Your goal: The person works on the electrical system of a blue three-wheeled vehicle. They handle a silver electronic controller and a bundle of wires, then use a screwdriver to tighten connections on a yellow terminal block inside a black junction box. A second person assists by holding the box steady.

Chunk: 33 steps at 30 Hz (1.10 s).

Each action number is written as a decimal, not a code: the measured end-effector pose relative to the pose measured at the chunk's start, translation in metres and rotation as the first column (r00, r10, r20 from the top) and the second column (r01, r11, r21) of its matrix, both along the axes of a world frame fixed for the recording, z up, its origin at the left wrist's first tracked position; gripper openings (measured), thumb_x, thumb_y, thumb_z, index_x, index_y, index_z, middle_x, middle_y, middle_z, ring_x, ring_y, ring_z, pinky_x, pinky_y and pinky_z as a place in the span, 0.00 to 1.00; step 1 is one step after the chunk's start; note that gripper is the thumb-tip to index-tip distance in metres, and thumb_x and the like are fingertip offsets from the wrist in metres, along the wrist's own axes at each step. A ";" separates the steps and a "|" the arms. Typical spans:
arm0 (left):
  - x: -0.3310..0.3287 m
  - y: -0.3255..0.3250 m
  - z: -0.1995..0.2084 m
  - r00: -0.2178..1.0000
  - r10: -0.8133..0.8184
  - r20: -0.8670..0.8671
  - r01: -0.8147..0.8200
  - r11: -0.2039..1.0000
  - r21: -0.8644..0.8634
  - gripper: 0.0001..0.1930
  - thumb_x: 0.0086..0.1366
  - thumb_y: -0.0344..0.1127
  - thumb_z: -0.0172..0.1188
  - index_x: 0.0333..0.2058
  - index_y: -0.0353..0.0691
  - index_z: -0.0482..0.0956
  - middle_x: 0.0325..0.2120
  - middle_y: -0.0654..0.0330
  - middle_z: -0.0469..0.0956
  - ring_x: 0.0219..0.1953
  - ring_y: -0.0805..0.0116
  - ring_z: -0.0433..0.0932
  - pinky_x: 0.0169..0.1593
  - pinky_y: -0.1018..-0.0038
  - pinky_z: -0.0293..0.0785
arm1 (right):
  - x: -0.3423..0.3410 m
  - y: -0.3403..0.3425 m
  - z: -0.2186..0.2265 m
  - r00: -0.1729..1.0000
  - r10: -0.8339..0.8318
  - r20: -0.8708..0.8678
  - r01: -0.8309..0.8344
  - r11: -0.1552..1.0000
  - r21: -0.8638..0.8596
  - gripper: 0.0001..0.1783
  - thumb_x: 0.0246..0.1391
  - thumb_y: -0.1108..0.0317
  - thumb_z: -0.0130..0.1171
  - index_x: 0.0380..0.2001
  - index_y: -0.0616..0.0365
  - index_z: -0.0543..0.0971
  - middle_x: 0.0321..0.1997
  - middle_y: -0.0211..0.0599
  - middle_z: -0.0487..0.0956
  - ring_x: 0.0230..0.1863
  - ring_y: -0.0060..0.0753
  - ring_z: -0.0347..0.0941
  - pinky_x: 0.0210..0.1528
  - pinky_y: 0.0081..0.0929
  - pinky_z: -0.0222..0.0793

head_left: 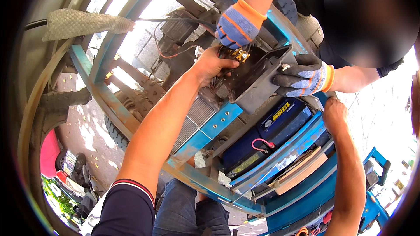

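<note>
My left hand (213,66) reaches into a blue metal vehicle frame (227,118), its fingers closed around a dark part with brass-coloured fittings (240,55) and wires. A co-worker's gloved hand (238,26) presses on the same part from above. Their other gloved hand (304,77) grips a dark grey metal box-shaped bracket (262,85) beside it. At the right side of the frame my right hand (336,116) is curled at the edge, close to that second glove; what its fingers grip is hidden.
A dark blue battery (280,118) with a pink cable sits in the frame below the bracket. A finned radiator-like panel (194,120) lies under my left forearm. Bubble wrap (85,24) covers a bar at the upper left. The co-worker crouches at the upper right.
</note>
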<state>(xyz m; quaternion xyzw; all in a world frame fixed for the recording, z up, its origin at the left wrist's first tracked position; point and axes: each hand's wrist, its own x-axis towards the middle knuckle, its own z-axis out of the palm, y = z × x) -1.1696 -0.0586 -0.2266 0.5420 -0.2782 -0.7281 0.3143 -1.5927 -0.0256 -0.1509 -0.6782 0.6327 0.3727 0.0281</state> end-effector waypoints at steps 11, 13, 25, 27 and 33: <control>-0.001 -0.002 0.004 1.000 0.003 -0.006 -0.002 1.000 0.027 0.22 0.58 0.26 0.73 0.51 0.34 0.77 0.40 0.62 0.82 0.31 0.73 0.81 0.32 0.77 0.79 | 0.004 0.001 0.002 1.000 -0.022 -0.020 0.022 1.000 0.000 0.14 0.64 0.70 0.48 0.42 0.66 0.81 0.43 0.55 0.85 0.44 0.51 0.85 0.47 0.41 0.82; -0.002 -0.002 0.003 1.000 0.017 -0.018 -0.016 1.000 0.022 0.24 0.58 0.26 0.72 0.53 0.34 0.76 0.39 0.62 0.82 0.30 0.74 0.80 0.30 0.79 0.78 | 0.003 0.000 0.000 0.999 -0.012 -0.030 0.012 1.000 -0.004 0.14 0.64 0.70 0.48 0.42 0.66 0.81 0.43 0.55 0.85 0.44 0.51 0.85 0.47 0.41 0.82; 0.001 0.001 0.004 0.999 0.036 -0.014 -0.036 0.999 0.012 0.24 0.58 0.25 0.72 0.54 0.33 0.77 0.41 0.60 0.82 0.34 0.71 0.81 0.33 0.75 0.80 | 0.005 -0.001 -0.003 0.998 -0.018 -0.055 0.018 1.000 0.015 0.15 0.65 0.70 0.49 0.46 0.67 0.80 0.45 0.54 0.85 0.46 0.49 0.85 0.49 0.40 0.82; -0.003 -0.001 0.006 1.000 0.021 -0.004 -0.021 1.000 0.022 0.24 0.58 0.25 0.72 0.54 0.34 0.77 0.40 0.60 0.82 0.33 0.70 0.81 0.33 0.75 0.80 | -0.004 0.001 -0.004 0.999 -0.022 -0.048 0.021 1.000 -0.005 0.15 0.65 0.70 0.49 0.46 0.67 0.81 0.44 0.54 0.85 0.46 0.49 0.85 0.49 0.40 0.82; 0.001 -0.001 0.000 1.000 0.024 0.009 -0.024 0.999 0.037 0.23 0.58 0.24 0.71 0.53 0.33 0.78 0.40 0.59 0.83 0.32 0.71 0.81 0.31 0.76 0.79 | 0.002 -0.001 -0.007 0.998 -0.035 -0.058 0.035 0.999 0.000 0.16 0.66 0.69 0.48 0.45 0.67 0.81 0.44 0.55 0.85 0.45 0.50 0.85 0.48 0.42 0.82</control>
